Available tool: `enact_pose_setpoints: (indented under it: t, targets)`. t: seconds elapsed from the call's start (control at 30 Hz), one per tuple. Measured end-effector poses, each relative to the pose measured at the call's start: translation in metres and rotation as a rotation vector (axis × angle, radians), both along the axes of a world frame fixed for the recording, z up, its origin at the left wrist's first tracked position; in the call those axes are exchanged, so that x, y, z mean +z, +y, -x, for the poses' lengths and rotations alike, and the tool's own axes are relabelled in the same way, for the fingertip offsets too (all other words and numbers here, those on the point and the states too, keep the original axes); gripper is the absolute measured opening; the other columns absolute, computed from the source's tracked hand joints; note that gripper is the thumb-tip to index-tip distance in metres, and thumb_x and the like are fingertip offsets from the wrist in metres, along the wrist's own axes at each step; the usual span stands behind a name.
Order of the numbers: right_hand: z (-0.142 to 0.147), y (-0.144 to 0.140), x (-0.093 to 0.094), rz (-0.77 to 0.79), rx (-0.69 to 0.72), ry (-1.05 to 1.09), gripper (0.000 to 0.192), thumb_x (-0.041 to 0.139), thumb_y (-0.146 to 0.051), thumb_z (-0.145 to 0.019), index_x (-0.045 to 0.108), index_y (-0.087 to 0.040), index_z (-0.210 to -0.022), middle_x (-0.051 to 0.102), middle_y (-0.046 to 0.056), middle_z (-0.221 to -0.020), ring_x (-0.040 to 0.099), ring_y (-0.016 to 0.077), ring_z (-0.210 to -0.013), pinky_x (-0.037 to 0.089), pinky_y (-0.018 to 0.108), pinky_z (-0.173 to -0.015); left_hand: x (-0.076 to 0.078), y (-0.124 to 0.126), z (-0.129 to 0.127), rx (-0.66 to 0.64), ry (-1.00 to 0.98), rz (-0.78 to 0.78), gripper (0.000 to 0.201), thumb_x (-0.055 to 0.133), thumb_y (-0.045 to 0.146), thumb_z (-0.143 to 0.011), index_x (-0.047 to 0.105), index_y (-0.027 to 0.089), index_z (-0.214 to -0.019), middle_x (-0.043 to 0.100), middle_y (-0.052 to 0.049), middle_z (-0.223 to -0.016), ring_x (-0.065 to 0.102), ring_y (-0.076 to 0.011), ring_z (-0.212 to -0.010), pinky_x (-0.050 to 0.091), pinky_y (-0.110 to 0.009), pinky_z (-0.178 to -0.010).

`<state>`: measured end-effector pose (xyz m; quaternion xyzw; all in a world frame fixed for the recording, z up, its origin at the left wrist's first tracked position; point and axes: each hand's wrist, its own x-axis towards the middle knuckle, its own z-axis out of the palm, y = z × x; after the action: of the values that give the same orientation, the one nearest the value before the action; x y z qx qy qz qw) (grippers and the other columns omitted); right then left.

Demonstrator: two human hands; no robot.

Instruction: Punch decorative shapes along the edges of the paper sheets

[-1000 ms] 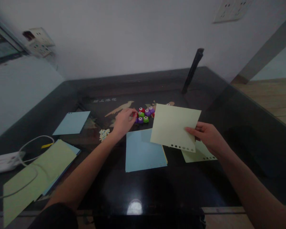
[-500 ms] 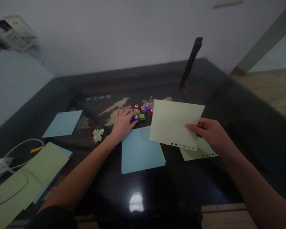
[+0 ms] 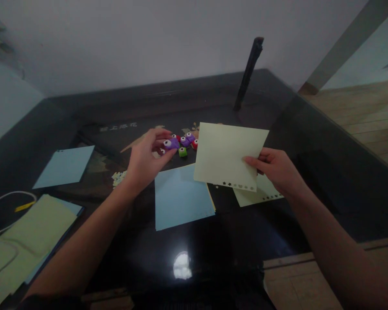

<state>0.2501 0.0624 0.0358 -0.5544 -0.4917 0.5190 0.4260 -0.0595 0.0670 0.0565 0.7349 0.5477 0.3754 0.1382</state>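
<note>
We appear to be in a room of a home, used for paper crafts. A dark, glossy surface (image 3: pixel 213 254) with a decorative bird picture and characters under its top stands against a plain pale wall (image 3: pixel 148 38). Wooden plank flooring (image 3: pixel 358 107) shows beyond its right edge. Blue and pale green paper sheets (image 3: pixel 64 165) lie about the surface, with small coloured craft punches (image 3: pixel 184 144) near the middle and a white cable (image 3: pixel 6 200) at the left edge.
</note>
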Motion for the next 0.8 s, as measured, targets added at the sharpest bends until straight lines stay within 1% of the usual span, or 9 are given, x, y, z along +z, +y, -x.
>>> enact_pose_setpoints:
  t: [0.07,0.17,0.23,0.3,0.4,0.5,0.63,0.73,0.8]
  targets:
    - [0.000,0.001,0.002,-0.009,-0.025,-0.010,0.018,0.079,-0.029,-0.064,0.075,-0.020,-0.078,0.076,0.004,-0.074,0.069,0.0195,-0.064,0.056,0.034,-0.059,0.009,-0.008,-0.006,-0.087,-0.113,0.024,0.044,0.066,0.024,-0.078,0.054,0.019,-0.120,0.064,-0.007,-0.114,0.066,-0.0179,-0.088,0.055,-0.032,-0.077]
    - [-0.001,0.002,0.006,-0.038,-0.070,-0.040,0.014,0.078,-0.027,-0.063,0.073,-0.019,-0.073,0.074,0.003,-0.069,0.066,0.0174,-0.059,0.052,0.030,-0.054,0.020,-0.021,-0.016,-0.167,-0.150,0.104,0.039,0.064,0.025,-0.079,0.059,0.021,-0.117,0.058,-0.008,-0.122,0.061,-0.0225,-0.106,0.054,-0.036,-0.087]
    - [-0.002,0.002,0.008,-0.061,-0.089,-0.061,0.012,0.078,-0.027,-0.064,0.072,-0.019,-0.071,0.072,0.002,-0.065,0.063,0.0161,-0.057,0.049,0.029,-0.050,0.025,-0.031,-0.024,-0.220,-0.227,0.227,0.036,0.065,0.026,-0.077,0.061,0.020,-0.112,0.059,-0.007,-0.118,0.061,-0.0231,-0.105,0.054,-0.037,-0.087]
    - [-0.004,0.002,0.008,-0.083,-0.098,-0.066,0.012,0.077,-0.028,-0.065,0.072,-0.020,-0.072,0.072,0.002,-0.066,0.061,0.0153,-0.055,0.046,0.028,-0.048,0.026,-0.041,-0.034,-0.289,-0.371,0.413,0.036,0.070,0.025,-0.073,0.061,0.019,-0.107,0.064,-0.007,-0.109,0.065,-0.0207,-0.093,0.055,-0.035,-0.083]
    - [-0.008,0.003,0.006,-0.108,-0.126,-0.052,0.013,0.077,-0.031,-0.067,0.072,-0.021,-0.075,0.072,0.002,-0.070,0.058,0.0137,-0.053,0.041,0.026,-0.045,0.017,-0.052,-0.053,-0.359,-0.539,0.681,0.036,0.079,0.025,-0.066,0.059,0.019,-0.095,0.067,-0.004,-0.097,0.065,-0.0164,-0.077,0.054,-0.030,-0.069]
    - [-0.011,0.004,0.004,-0.132,-0.160,-0.028,0.011,0.076,-0.030,-0.069,0.071,-0.022,-0.074,0.069,0.001,-0.067,0.053,0.0116,-0.049,0.036,0.026,-0.044,-0.003,-0.056,-0.073,-0.383,-0.695,0.894,0.036,0.080,0.027,-0.065,0.058,0.019,-0.092,0.067,-0.002,-0.090,0.059,-0.0118,-0.064,0.047,-0.024,-0.053]
    - [-0.012,0.004,0.003,-0.164,-0.163,0.012,0.007,0.074,-0.028,-0.071,0.069,-0.023,-0.071,0.060,-0.003,-0.057,0.048,0.0103,-0.047,0.033,0.026,-0.046,-0.025,-0.052,-0.089,-0.346,-0.945,0.983,0.033,0.076,0.021,-0.071,0.064,0.017,-0.101,0.065,-0.001,-0.090,0.058,-0.0080,-0.067,0.046,-0.022,-0.063]
    - [-0.012,0.003,0.003,-0.172,-0.166,-0.010,0.007,0.073,-0.028,-0.073,0.068,-0.023,-0.071,0.057,-0.003,-0.056,0.046,0.0106,-0.047,0.033,0.027,-0.047,-0.028,-0.051,-0.091,-0.312,-1.108,1.031,0.031,0.074,0.017,-0.073,0.064,0.017,-0.103,0.066,-0.003,-0.102,0.065,-0.0098,-0.078,0.048,-0.024,-0.075]
    - [-0.011,0.003,0.002,-0.165,-0.167,-0.025,0.007,0.072,-0.029,-0.074,0.067,-0.024,-0.072,0.058,-0.003,-0.058,0.049,0.0123,-0.050,0.037,0.028,-0.050,-0.024,-0.051,-0.089,-0.325,-1.128,1.045,0.029,0.073,0.017,-0.075,0.063,0.016,-0.103,0.066,-0.006,-0.112,0.068,-0.0134,-0.087,0.049,-0.027,-0.082]
